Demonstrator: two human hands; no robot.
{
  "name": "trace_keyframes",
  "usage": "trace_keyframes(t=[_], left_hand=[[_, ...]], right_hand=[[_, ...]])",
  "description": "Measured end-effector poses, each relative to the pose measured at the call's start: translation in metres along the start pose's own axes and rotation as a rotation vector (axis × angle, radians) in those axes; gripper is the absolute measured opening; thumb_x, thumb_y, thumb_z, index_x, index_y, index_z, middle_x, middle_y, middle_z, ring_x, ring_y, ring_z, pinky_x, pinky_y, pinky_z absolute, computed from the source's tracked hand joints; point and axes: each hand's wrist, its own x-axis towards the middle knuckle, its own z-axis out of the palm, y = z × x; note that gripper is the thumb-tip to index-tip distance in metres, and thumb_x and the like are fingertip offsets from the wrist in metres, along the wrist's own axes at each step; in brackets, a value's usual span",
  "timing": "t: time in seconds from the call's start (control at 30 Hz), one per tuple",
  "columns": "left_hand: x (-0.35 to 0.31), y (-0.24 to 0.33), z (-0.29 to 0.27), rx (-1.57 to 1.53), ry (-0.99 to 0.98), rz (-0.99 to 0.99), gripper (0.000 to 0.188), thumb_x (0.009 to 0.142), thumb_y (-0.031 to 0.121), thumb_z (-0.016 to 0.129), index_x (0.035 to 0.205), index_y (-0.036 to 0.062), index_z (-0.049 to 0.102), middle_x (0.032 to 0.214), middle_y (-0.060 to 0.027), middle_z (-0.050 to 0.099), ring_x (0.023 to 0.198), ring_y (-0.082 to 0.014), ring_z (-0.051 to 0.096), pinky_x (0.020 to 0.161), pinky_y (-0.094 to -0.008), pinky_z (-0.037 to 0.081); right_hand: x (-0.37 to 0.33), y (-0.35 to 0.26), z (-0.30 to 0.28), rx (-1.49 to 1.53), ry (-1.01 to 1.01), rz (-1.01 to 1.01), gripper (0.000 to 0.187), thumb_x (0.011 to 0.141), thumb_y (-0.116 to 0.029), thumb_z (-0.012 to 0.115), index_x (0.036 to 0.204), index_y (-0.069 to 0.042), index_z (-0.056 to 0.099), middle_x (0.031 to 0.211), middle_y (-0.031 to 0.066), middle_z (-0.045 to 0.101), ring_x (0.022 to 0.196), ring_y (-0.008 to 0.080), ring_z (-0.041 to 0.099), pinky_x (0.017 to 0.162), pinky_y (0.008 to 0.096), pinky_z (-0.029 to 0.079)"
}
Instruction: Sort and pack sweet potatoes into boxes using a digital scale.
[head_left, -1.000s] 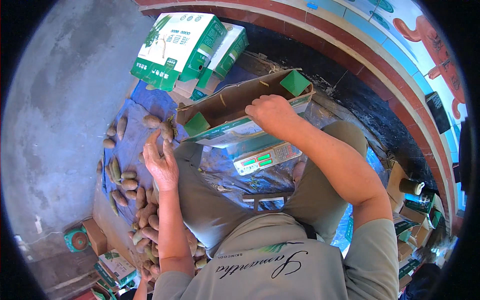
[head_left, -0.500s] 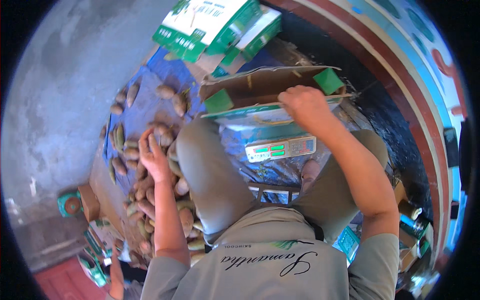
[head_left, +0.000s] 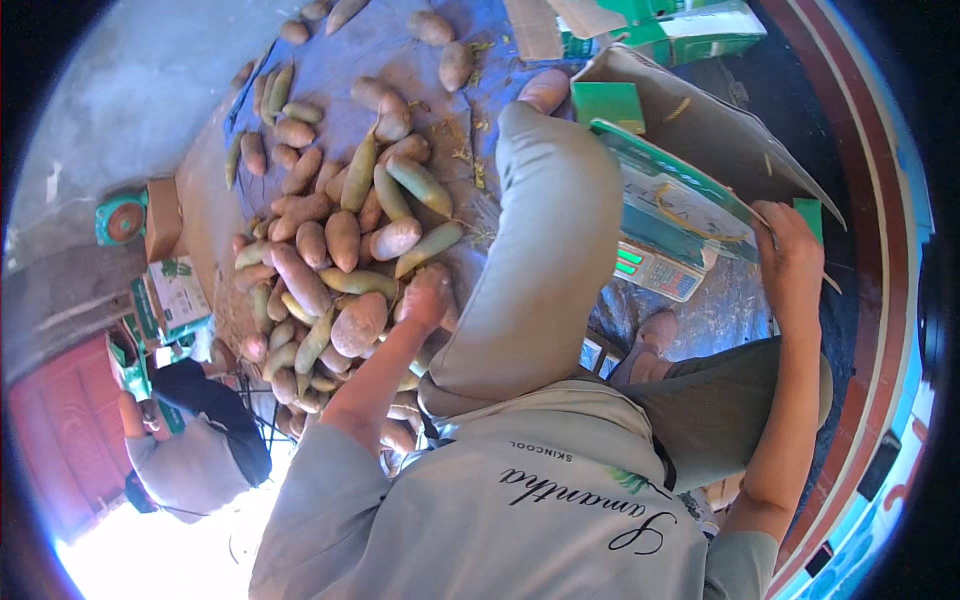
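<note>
My left hand (head_left: 426, 296) reaches into a pile of long brown and green root vegetables (head_left: 342, 240) left of my knee. Its fingers curl down over a brownish root vegetable (head_left: 447, 312) at the pile's near right side, partly hidden under the hand. On the right, my right hand (head_left: 790, 243) grips the near top edge of an open carton (head_left: 690, 200), white and green outside and plain brown inside. The carton is tilted in view, and its bottom is hidden. Below it shows the panel of a digital scale (head_left: 657, 271) with lit green displays.
More green and white cartons (head_left: 705, 32) lie at the far right. A blue sheet (head_left: 385, 45) covers the floor under scattered vegetables. At the left are a green round device (head_left: 122, 218), a box (head_left: 180, 290) and another person (head_left: 205, 435) bending. A wall runs along the left.
My view has swung left toward the pile. My left hand has gone from raised with fingers apart to down on a root vegetable. My right hand stays on the carton's edge.
</note>
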Motion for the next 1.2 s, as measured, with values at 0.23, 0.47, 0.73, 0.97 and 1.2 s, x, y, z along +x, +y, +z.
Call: trace_keyframes(t=[0.23,0.47,0.73,0.97,1.2], left_hand=[[-0.052,-0.034,0.102,0.368,-0.411,0.263,0.042,0.085,0.024,0.05,0.126,0.0197,0.048,0.128,-0.0097,0.048,0.12,-0.0282,0.045,0.1,-0.0514,0.031],[-0.112,-0.051,0.096,0.506,-0.639,0.404,0.034,0.086,0.028,0.047,0.116,0.0202,0.061,0.116,-0.0051,0.056,0.118,-0.0252,0.045,0.108,-0.0549,0.018],[-0.129,-0.045,0.083,0.613,-0.718,0.484,0.032,0.083,0.024,0.052,0.114,0.019,0.06,0.119,0.0006,0.052,0.124,-0.0227,0.036,0.112,-0.0512,0.011],[-0.12,-0.061,0.074,0.46,-0.52,0.383,0.036,0.079,0.023,0.054,0.115,0.0179,0.058,0.12,-0.0038,0.052,0.126,-0.0255,0.034,0.112,-0.0454,0.014],[-0.114,-0.065,0.08,0.452,-0.632,0.373,0.04,0.081,0.024,0.052,0.121,0.0218,0.056,0.133,-0.0059,0.042,0.13,-0.0268,0.03,0.112,-0.0457,0.014]], right_hand=[[-0.003,0.003,0.002,-0.023,-0.036,0.048,0.014,0.081,-0.002,0.059,0.094,-0.004,0.06,0.088,0.0157,0.059,0.08,0.0341,0.06,0.07,0.0368,0.047],[-0.009,0.019,0.009,-0.141,0.006,0.01,0.015,0.086,-0.003,0.056,0.1,-0.001,0.061,0.094,0.0157,0.063,0.088,0.0301,0.062,0.077,0.034,0.048],[-0.018,0.035,0.014,-0.166,-0.043,0.078,0.02,0.09,-0.007,0.054,0.107,0.0,0.06,0.098,0.0155,0.063,0.09,0.026,0.062,0.08,0.0326,0.047],[-0.028,0.051,0.015,-0.243,0.02,0.04,0.018,0.088,-0.004,0.055,0.105,0.001,0.06,0.098,0.0169,0.063,0.087,0.0301,0.062,0.075,0.0348,0.049],[-0.033,0.065,0.015,-0.295,0.061,0.013,0.02,0.089,-0.004,0.056,0.107,0.003,0.058,0.101,0.019,0.063,0.088,0.0296,0.063,0.076,0.0346,0.05]])
